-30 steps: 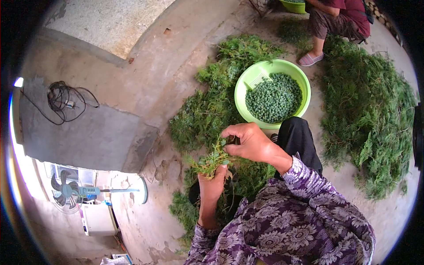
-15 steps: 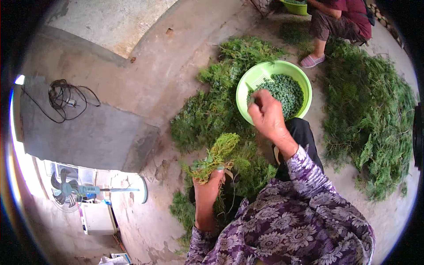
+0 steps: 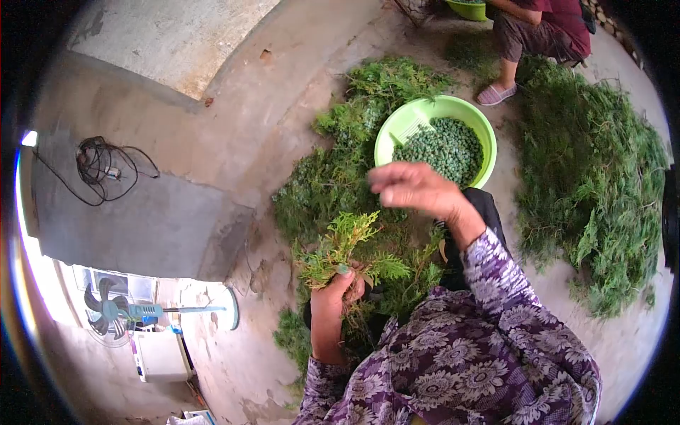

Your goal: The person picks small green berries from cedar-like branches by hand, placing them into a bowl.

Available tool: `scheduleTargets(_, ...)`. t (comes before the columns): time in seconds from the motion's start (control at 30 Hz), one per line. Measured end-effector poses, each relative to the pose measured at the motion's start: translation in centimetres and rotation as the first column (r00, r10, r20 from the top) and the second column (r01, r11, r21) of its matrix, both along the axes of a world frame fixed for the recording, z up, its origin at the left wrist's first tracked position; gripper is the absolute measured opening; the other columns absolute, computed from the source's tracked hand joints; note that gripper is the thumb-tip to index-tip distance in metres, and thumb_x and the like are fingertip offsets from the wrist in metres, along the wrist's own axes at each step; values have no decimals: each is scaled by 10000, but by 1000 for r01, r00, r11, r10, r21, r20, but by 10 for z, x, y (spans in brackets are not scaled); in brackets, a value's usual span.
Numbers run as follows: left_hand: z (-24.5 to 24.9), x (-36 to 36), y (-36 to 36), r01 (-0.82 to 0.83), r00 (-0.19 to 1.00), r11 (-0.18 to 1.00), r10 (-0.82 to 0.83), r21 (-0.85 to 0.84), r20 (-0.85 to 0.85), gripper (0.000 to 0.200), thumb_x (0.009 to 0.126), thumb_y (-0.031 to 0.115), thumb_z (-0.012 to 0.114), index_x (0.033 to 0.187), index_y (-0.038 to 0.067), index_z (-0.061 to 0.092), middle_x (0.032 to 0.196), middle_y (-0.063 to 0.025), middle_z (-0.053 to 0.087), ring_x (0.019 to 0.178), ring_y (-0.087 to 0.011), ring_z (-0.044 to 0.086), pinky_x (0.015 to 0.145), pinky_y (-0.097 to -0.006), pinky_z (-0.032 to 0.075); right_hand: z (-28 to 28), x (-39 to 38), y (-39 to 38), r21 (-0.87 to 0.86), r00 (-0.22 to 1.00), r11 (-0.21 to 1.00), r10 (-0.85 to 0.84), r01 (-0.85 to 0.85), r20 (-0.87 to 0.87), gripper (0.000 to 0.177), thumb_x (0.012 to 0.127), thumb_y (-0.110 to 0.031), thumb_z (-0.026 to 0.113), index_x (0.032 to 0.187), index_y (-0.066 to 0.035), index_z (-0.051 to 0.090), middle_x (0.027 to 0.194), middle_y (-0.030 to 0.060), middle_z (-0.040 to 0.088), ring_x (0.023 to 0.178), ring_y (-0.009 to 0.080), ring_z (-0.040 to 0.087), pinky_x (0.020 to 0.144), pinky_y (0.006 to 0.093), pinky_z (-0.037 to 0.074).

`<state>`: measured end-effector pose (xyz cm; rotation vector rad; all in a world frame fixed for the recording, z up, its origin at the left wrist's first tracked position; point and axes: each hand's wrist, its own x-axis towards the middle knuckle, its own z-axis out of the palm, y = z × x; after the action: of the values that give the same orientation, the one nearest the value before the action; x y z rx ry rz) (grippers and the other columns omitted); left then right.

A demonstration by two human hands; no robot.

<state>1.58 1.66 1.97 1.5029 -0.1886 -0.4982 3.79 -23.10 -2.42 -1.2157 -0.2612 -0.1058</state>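
Note:
My left hand [image 3: 336, 298] is closed around a bunch of leafy evergreen sprigs [image 3: 348, 242], their yellow-green tips fanned out above the thumb. Between that bunch and the basin, my right hand [image 3: 423, 191] hovers palm down with its fingers stretched out and slightly blurred; nothing shows in it. A lime-green basin [image 3: 489, 134] stands just beyond my right hand. Inside it lies a heap of small round blue-green cones [image 3: 459, 152], beside a ribbed part of the basin wall.
Cut evergreen branches [image 3: 322, 177] lie left of the basin, and a larger pile [image 3: 588, 191] is at right. A person [image 3: 538, 35] sits at the top right by another green basin [image 3: 469, 10]. At left are a coiled cable [image 3: 106, 166] and a fan [image 3: 110, 308].
My right hand has moved from the basin's near edge leftward and down toward the sprigs, its curled fingers now extended. The sprigs in my left hand have shifted and look more spread.

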Motion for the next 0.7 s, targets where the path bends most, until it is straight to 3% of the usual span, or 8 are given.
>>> scheduleTargets(0.07, 3, 0, -4, 38, 999, 996, -39, 85, 15, 223, 825, 182, 512, 932, -12, 492, 561, -67, 472, 426, -140, 402, 412, -263, 315, 5, -1, 22, 3, 974, 983, 181, -183, 137, 550, 746, -229, 674, 1184, 19, 452, 1122, 101, 526, 982, 171, 534, 873, 278, 424)
scheduleTargets(0.13, 4, -4, -10, -33, 999, 998, 35, 62, -32, 243, 832, 199, 503, 943, -15, 482, 532, -58, 447, 416, -137, 388, 412, -256, 309, 30, -13, 32, -74, 969, 966, 248, -247, 7, 439, 753, -158, 645, 1135, 3, 500, 1048, 64, 562, 892, 109, 545, 824, 235, 437)
scheduleTargets(0.17, 3, -4, -10, -36, 999, 997, 38, 62, -32, 243, 832, 199, 503, 943, -15, 482, 532, -58, 447, 416, -137, 388, 412, -256, 309, 17, -4, 45, 84, 952, 951, 290, -298, 94, 276, 748, -92, 618, 1009, -12, 570, 889, 3, 595, 769, 49, 520, 716, 208, 443)
scheduleTargets(0.3, -12, 4, 6, -34, 997, 999, 36, 29, -71, 290, 856, 262, 467, 956, -9, 476, 528, -48, 427, 406, -130, 354, 405, -250, 290, 19, -5, 49, 20, 985, 988, 149, -152, 90, 87, 747, -57, 607, 822, -14, 600, 679, -53, 550, 641, 21, 460, 584, 212, 396)
scheduleTargets(0.4, -14, 5, 13, 5, 994, 1000, -5, -3, -109, 316, 859, 288, 460, 967, -9, 471, 527, -45, 419, 401, -126, 339, 401, -247, 279, 14, -3, 44, -53, 990, 989, 142, -141, 6, 80, 746, -65, 625, 801, -14, 597, 667, -53, 542, 632, 20, 460, 578, 204, 392)
scheduleTargets(0.57, -5, 1, 4, -16, 997, 1000, 16, -1, -71, 336, 849, 290, 481, 967, -25, 473, 514, -47, 417, 393, -124, 333, 398, -248, 280, 8, -3, 44, 3, 998, 998, 65, -65, 13, 134, 728, -94, 669, 801, -17, 587, 662, -53, 538, 627, 30, 470, 575, 205, 397)
scheduleTargets(0.67, -3, 0, 5, -36, 995, 994, 26, -99, -101, 216, 837, 181, 525, 931, -13, 507, 596, -93, 526, 427, -122, 414, 393, -224, 296, 9, -6, 37, -45, 984, 983, 179, -179, -7, 150, 761, -53, 642, 898, -6, 603, 753, -38, 583, 681, 32, 505, 621, 198, 416)
scheduleTargets(0.7, -3, 1, 6, -49, 995, 997, 43, -67, -86, 239, 839, 192, 512, 956, -15, 493, 577, -82, 501, 412, -124, 393, 392, -233, 292, 10, -7, 37, 63, 980, 978, 198, -198, 5, 143, 753, -45, 624, 888, -4, 600, 748, -28, 585, 688, 42, 505, 635, 207, 421)
